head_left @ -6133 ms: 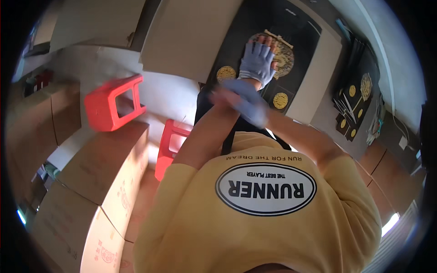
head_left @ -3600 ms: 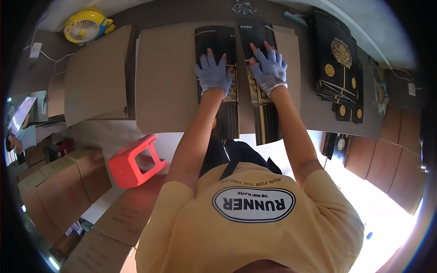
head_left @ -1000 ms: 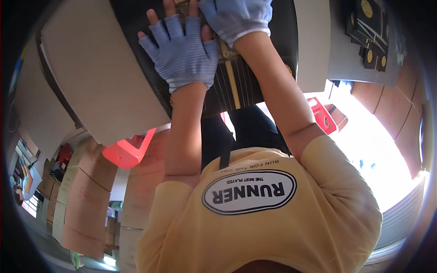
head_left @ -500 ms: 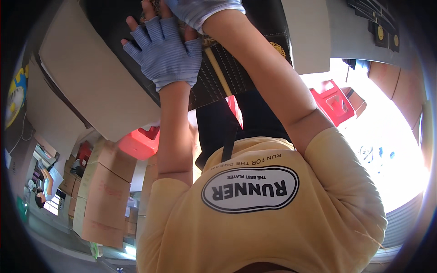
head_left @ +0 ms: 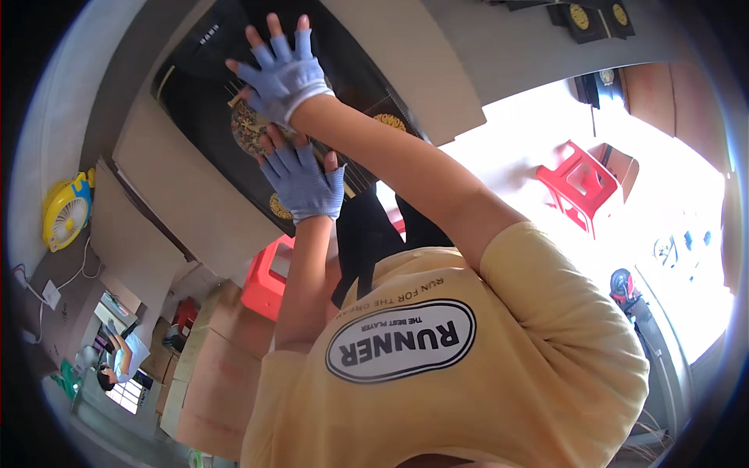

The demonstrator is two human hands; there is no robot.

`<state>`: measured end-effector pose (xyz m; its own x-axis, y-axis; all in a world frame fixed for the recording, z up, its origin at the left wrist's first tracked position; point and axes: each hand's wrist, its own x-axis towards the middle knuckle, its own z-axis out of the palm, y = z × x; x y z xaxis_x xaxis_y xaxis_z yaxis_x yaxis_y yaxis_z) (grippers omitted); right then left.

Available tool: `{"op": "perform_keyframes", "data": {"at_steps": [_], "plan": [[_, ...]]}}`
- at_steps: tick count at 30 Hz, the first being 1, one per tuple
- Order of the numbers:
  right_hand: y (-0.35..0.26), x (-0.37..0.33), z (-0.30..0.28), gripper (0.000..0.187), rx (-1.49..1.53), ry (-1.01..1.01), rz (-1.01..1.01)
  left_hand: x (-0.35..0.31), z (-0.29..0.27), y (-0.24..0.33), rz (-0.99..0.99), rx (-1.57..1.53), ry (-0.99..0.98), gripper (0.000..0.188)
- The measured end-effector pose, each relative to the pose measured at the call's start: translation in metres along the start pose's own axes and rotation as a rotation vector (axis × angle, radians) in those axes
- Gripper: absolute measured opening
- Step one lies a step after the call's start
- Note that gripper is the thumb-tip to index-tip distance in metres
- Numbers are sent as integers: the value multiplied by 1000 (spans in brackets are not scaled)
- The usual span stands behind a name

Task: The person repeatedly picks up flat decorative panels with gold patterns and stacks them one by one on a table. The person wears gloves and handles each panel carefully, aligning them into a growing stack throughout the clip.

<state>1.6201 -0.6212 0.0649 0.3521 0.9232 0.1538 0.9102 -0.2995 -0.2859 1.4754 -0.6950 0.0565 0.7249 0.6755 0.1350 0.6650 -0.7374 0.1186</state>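
Observation:
A black flat piece (head_left: 207, 78) with pale stitching and round gold emblems (head_left: 388, 121) lies in front of me on a beige board (head_left: 175, 175). Near its middle is a round floral-patterned patch (head_left: 244, 132), partly covered by my hands. My left hand (head_left: 303, 181), in a blue striped fingerless glove, rests over the near part of the piece with its fingers spread. Farther out, my right hand (head_left: 282, 76) wears a matching glove and reaches across to the left. Its fingers are stretched apart over the black surface, and neither hand holds anything.
Red plastic stools (head_left: 581, 183) stand to the right and at the left (head_left: 268, 277). A yellow fan (head_left: 66, 212) with a cord is at far left. Cardboard boxes (head_left: 222, 374) are stacked lower left, with another person (head_left: 125, 355) beyond. More black pieces (head_left: 593, 22) lie upper right.
My view has shifted, bringing more of the black piece into sight. My right hand, earlier cut off at the top edge, now shows whole, spread farther out than my left.

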Motion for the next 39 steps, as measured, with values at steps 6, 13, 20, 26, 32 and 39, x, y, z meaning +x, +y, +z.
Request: {"op": "perform_keyframes", "data": {"at_steps": [6, 13, 20, 26, 32, 39], "plan": [[73, -94, -61, 60, -47, -245, -398, 0, -6, 0, -31, -7, -11, 65], [105, -12, -44, 67, -82, -152, -454, -2, -8, 5, -83, -110, -29, 66], [113, 218, -6, 50, -250, -201, -443, -1, -15, 8, -107, -143, -62, 66], [108, 179, 2, 56, -182, -26, -426, -1, -11, 4, -87, -118, 35, 62], [109, 2, -37, 65, -223, -81, -617, 0, -7, 4, -45, -99, 66, 65], [111, -213, -82, 78, -329, -573, -534, 0, -6, 5, -37, -80, 94, 64]]}}
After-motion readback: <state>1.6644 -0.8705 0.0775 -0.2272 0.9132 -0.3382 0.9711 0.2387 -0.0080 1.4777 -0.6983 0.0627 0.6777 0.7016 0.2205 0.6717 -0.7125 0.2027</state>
